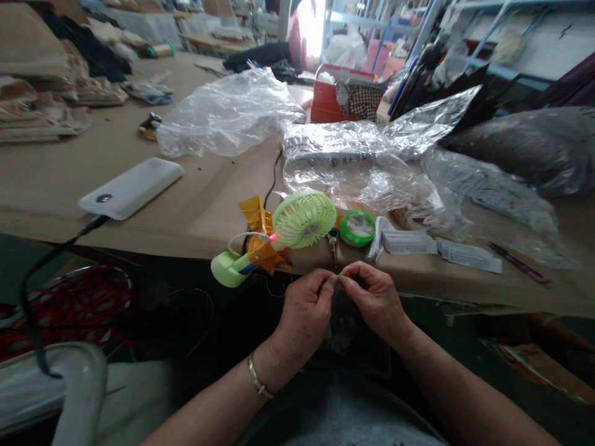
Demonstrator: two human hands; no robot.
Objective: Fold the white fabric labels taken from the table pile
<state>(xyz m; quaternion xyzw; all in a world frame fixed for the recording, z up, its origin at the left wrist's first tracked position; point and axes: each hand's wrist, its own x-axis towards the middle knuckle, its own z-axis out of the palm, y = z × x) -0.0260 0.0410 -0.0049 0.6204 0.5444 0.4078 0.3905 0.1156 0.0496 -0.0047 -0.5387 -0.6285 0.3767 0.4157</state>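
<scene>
My left hand [309, 306] and my right hand [374, 300] meet fingertip to fingertip just in front of the table's near edge. Both are closed in a pinch, and whatever lies between the fingertips is too small to make out. Right beyond them a small metal fitting [333, 241] sits at the edge. A green round container [357, 228] with pale contents stands to its right. To the left, a light green handheld fan [304, 218] is fixed at the edge with brown tape [264, 251]; a red light glows on it.
Clear plastic bags [227, 114] cover much of the table [223, 186]. Paper label stacks [409, 242] and a dark slim tool [520, 263] lie right. A white power bank [132, 189] with a black cable lies left. Behind stands a red box [325, 96]. A white chair [83, 390] is lower left.
</scene>
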